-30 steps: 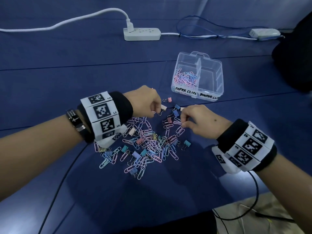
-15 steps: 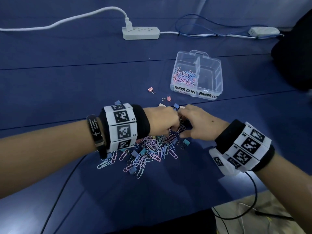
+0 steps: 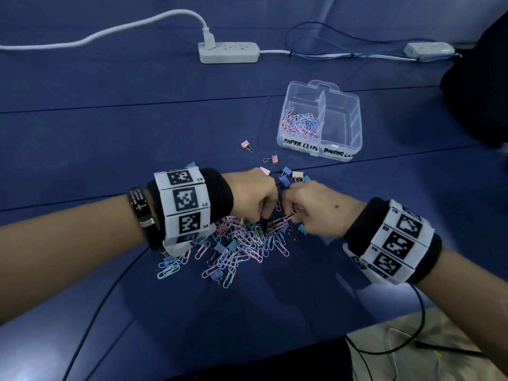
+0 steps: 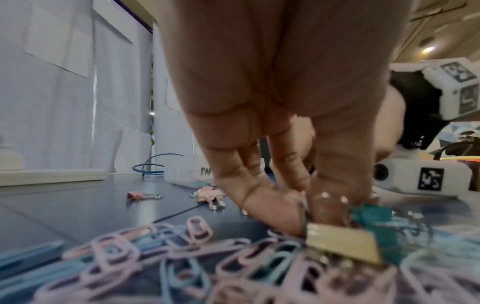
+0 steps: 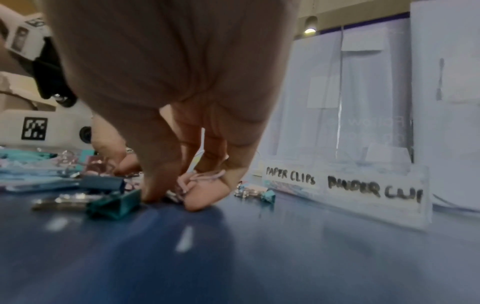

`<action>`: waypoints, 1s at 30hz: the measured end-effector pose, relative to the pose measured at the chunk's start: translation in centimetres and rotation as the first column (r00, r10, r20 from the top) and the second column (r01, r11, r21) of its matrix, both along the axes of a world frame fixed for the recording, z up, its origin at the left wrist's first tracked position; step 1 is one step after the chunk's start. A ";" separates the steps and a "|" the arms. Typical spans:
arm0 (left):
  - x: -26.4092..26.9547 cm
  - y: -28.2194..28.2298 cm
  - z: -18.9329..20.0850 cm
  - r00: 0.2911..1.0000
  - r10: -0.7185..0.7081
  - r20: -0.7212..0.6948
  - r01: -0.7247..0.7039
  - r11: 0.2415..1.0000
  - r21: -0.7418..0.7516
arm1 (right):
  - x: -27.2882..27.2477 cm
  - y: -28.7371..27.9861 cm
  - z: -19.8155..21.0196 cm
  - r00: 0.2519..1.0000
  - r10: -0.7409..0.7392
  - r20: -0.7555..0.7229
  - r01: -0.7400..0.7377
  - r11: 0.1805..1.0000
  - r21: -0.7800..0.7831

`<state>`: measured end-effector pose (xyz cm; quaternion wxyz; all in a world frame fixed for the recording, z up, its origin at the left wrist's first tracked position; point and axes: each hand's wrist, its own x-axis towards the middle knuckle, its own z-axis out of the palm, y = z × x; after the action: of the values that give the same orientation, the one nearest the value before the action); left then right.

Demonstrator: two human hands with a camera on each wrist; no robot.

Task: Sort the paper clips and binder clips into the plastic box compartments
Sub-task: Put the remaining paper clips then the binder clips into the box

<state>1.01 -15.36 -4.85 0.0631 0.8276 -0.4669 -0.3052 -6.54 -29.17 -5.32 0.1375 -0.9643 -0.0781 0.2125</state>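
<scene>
Hands meet over the mixed pile [image 3: 233, 243] on the tabletop [image 3: 110, 147]: left hand [image 3: 253, 196] pinching clips, right hand [image 3: 316, 210] pinching pink paper clips [image 5: 205, 176]. Gathering step; next, likely carry them to the plastic box [image 3: 354, 125].

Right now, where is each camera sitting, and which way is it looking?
Head: worn high, looking forward and down at the blue table, the clear plastic two-compartment box and the pastel clip pile; both forearms and both hands show.
Left wrist: low by the table, looking along the left hand; its fingers dip into the pile.
Right wrist: low, looking along the right hand towards the box.
All three views show the box.
</scene>
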 end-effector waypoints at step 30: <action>-0.5 0.6 0.4 0.944 -0.204 0.259 0.193 0.979 0.068 | 10.1 -5.3 3.9 0.738 -0.486 0.467 0.416 0.874 0.253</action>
<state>0.46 -14.76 -4.43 -0.0483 0.8107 -0.5458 -0.2064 3.51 -34.50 -1.46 0.2219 -0.9636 0.1103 -0.0998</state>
